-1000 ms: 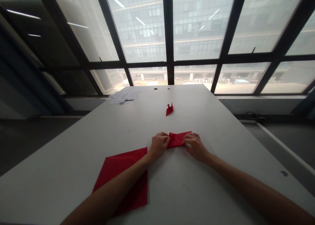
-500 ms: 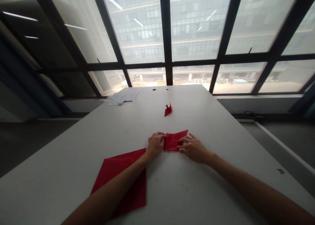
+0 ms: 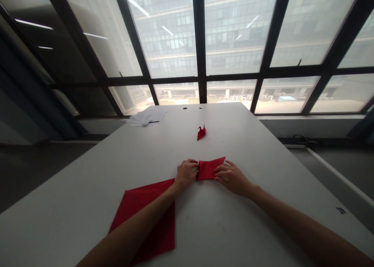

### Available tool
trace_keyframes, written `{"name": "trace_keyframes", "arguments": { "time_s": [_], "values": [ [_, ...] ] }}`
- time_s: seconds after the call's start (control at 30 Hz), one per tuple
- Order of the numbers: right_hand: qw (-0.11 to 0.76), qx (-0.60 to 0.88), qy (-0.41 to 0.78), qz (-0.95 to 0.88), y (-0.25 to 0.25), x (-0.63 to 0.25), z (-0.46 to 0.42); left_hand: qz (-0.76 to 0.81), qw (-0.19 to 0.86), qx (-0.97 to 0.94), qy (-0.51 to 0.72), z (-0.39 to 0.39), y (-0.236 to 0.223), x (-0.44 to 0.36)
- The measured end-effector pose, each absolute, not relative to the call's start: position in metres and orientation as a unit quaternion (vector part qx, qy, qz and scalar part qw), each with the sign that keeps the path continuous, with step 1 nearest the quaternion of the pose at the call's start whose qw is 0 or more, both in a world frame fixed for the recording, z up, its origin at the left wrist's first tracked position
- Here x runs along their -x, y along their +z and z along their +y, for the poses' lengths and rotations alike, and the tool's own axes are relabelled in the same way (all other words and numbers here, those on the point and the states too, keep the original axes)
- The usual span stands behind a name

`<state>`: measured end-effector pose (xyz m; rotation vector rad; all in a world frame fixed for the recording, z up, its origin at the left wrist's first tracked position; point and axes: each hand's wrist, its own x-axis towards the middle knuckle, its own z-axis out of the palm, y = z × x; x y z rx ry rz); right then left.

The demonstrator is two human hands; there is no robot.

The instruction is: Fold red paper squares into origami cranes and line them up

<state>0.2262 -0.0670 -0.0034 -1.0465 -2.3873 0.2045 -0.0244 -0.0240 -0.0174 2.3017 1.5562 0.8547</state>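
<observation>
A folded piece of red paper (image 3: 208, 169) lies on the white table between my two hands, its upper right corner sticking out to a point. My left hand (image 3: 187, 172) grips its left edge, fingers curled together. Over the right part rest the fingers of my right hand (image 3: 230, 176), bent and pressing on the paper. Under my left forearm is a larger red sheet (image 3: 146, 204), partly hidden by the arm. Farther off, beyond the folded paper, stands a small red origami crane (image 3: 201, 132).
The white table (image 3: 248, 220) runs away from me towards large windows with dark frames. Loose white papers (image 3: 149, 116) with a dark pen (image 3: 154, 122) on them lie at the far left. A small dark mark (image 3: 340, 210) is near the right edge.
The raised fold at the paper's left end now lies flatter, and more of its face shows. My right fingers have shifted slightly left and spread over it; my left hand stays at the left edge.
</observation>
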Motion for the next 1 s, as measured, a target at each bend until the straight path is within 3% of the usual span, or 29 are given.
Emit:
{"name": "trace_keyframes", "arguments": {
  "time_s": [0.67,1.0],
  "values": [
    [0.251,0.428,0.049,-0.867,0.003,-0.216,-0.077,0.538,0.117,-0.784,0.288,-0.032,-0.008,0.019],
    [0.287,0.486,0.057,-0.824,-0.005,-0.216,-0.073,0.472,0.11,-0.806,0.34,-0.045,0.0,0.012]
  ]
}}
